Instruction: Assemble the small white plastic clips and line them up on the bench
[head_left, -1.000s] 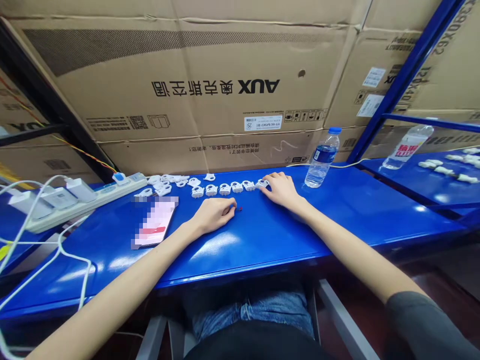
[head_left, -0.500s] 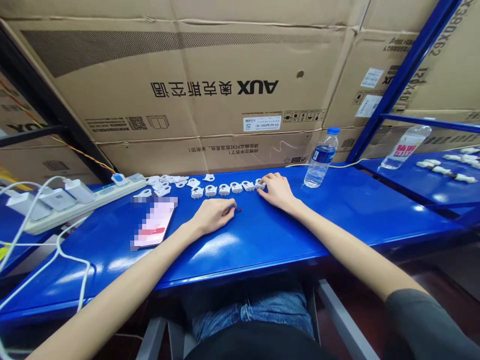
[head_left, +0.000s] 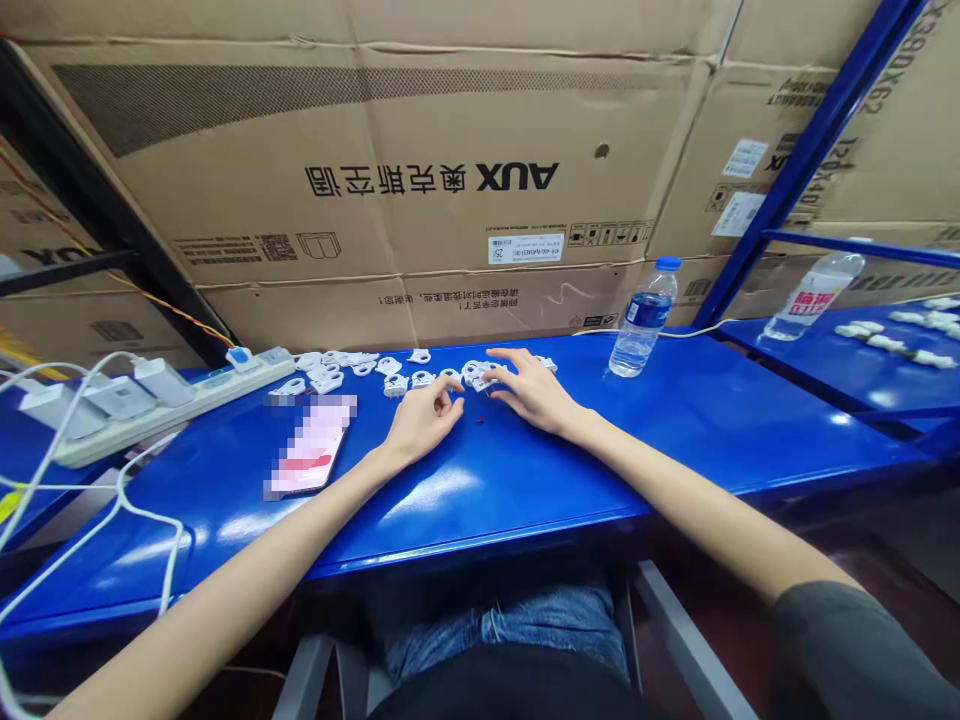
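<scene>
White plug-like pieces with ring tops stand in a row on the blue table [head_left: 570, 490]. My left hand [head_left: 420, 420] rests at the front of the row, its fingers loosely curled and the thumb a little apart from the index finger. Its index fingertip is close to a white ring-topped plug [head_left: 450, 376]; nothing shows in the hand. My right hand [head_left: 536, 392] reaches over the row with fingers spread, beside or touching another ring-topped plug [head_left: 472, 373]. Its palm covers part of the row. A tiny red piece [head_left: 481, 419] lies between the hands.
A loose pile of white pieces [head_left: 326, 368] lies at the back left, near a phone [head_left: 311, 440] and a power strip [head_left: 225, 385] with cables. A water bottle [head_left: 643, 320] stands at the right. Cardboard boxes [head_left: 420, 120] wall off the back.
My right hand has moved left along the row, and its fingers have spread. My left hand has drawn slightly left, away from the red piece. The plugs near my right hand now look bunched.
</scene>
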